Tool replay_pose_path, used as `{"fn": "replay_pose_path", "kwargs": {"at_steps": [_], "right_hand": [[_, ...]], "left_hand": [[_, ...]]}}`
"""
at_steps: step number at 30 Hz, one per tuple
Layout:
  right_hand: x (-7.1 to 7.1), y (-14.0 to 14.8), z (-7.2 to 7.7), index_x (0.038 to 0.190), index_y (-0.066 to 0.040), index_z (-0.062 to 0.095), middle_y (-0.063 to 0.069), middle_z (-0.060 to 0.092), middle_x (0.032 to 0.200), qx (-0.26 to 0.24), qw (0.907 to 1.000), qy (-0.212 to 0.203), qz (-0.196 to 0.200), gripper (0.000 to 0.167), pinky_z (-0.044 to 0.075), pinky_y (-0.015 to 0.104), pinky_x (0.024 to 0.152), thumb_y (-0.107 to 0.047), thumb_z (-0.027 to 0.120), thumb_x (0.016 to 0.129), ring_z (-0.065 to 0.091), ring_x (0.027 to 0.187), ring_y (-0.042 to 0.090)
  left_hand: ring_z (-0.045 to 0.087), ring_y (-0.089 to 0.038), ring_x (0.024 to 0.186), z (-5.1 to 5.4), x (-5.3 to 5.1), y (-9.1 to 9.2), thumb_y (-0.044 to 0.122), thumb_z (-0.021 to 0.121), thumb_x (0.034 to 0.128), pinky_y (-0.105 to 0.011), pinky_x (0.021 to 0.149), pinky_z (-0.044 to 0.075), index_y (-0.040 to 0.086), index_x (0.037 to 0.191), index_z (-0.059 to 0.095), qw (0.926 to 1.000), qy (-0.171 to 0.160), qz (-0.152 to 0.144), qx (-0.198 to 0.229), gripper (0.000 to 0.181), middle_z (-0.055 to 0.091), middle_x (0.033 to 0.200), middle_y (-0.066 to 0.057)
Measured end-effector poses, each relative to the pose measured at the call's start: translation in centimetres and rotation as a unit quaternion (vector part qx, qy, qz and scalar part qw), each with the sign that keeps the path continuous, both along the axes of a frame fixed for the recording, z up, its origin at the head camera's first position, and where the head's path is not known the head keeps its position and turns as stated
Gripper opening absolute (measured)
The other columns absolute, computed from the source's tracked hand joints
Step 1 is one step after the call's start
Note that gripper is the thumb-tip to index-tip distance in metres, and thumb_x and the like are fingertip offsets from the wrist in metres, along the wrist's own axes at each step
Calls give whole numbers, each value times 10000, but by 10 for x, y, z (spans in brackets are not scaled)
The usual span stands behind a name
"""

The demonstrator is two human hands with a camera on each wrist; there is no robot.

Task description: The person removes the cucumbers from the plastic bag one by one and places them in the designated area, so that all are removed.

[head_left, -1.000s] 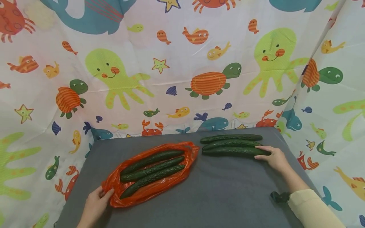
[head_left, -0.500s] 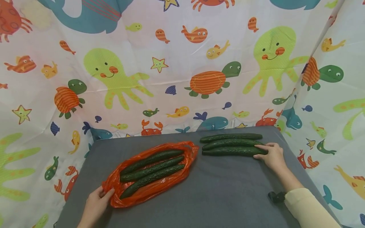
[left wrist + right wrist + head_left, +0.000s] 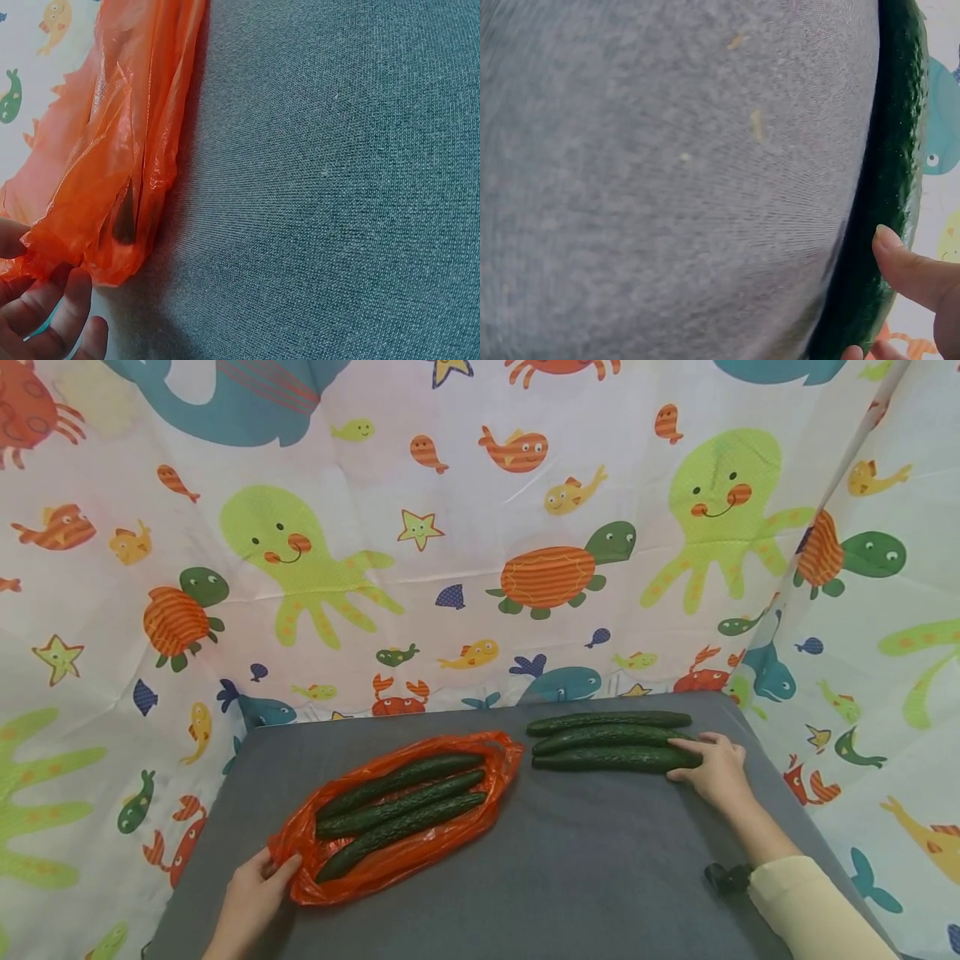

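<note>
An orange plastic bag [image 3: 442, 846] lies spread on the left half of the table, with three dark green cucumbers [image 3: 401, 803] inside its opening. My left hand [image 3: 253, 893] pinches the bag's near left end; the left wrist view shows the crumpled plastic [image 3: 67, 225] between thumb and fingers. Three more cucumbers lie side by side at the back right. My right hand [image 3: 716, 772] grips the right end of the nearest cucumber [image 3: 600, 758], which rests on the table. In the right wrist view the thumb [image 3: 907, 266] presses its side.
Grey cloth covers the table [image 3: 570, 868]. Behind and on both sides hangs a white curtain [image 3: 465, 460] printed with sea animals. A small black object [image 3: 726, 878] sits by the right sleeve [image 3: 810, 906]. The middle and far cucumbers [image 3: 611, 721] lie just behind the gripped one.
My right hand has shifted slightly left along the nearest cucumber, so its right tip is now covered. The left hand and the bag have stayed in place.
</note>
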State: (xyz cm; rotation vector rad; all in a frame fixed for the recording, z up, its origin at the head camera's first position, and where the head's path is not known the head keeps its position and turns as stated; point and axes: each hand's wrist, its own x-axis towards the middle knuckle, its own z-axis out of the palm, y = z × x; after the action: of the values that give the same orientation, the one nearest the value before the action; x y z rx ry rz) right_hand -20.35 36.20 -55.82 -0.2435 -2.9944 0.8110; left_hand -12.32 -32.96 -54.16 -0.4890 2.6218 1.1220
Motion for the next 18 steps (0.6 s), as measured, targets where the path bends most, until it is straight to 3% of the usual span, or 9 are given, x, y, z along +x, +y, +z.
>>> {"fn": "replay_pose_path", "kwargs": {"at_steps": [5, 9, 14, 18], "right_hand": [[1, -6, 9, 1381, -88, 621, 388, 363, 1437, 62, 9994, 319, 66, 622, 179, 688, 1022, -190, 849, 812, 277, 1334, 553], [1, -16, 19, 1405, -102, 605, 377, 369, 1457, -162, 9984, 519, 137, 639, 201, 717, 1036, -199, 843, 820, 277, 1335, 585], [1, -32, 34, 1455, -105, 552, 336, 358, 1510, -480, 9973, 506, 215, 694, 252, 749, 1025, -215, 838, 833, 278, 1349, 620], [2, -45, 44, 1488, -106, 509, 296, 363, 1534, -550, 9970, 461, 280, 729, 310, 724, 1025, -248, 829, 849, 313, 1375, 575]], "left_hand": [[624, -127, 788, 0, 0, 1, 505, 584, 997, -315, 630, 453, -57, 1332, 570, 10000, -8, 11, 42, 654, 765, 1024, -126], [624, -131, 787, 1, 0, 2, 490, 580, 1002, -317, 632, 454, -64, 1331, 567, 10000, 0, 20, 36, 645, 762, 1031, -139], [646, -121, 824, 0, -1, 3, 508, 580, 998, -319, 656, 474, -72, 1350, 553, 10000, 2, 16, -2, 679, 750, 1077, -177], [631, -130, 812, 1, -1, 4, 506, 581, 998, -317, 644, 470, -75, 1349, 549, 10000, 0, 41, 1, 679, 748, 1077, -178]]}}
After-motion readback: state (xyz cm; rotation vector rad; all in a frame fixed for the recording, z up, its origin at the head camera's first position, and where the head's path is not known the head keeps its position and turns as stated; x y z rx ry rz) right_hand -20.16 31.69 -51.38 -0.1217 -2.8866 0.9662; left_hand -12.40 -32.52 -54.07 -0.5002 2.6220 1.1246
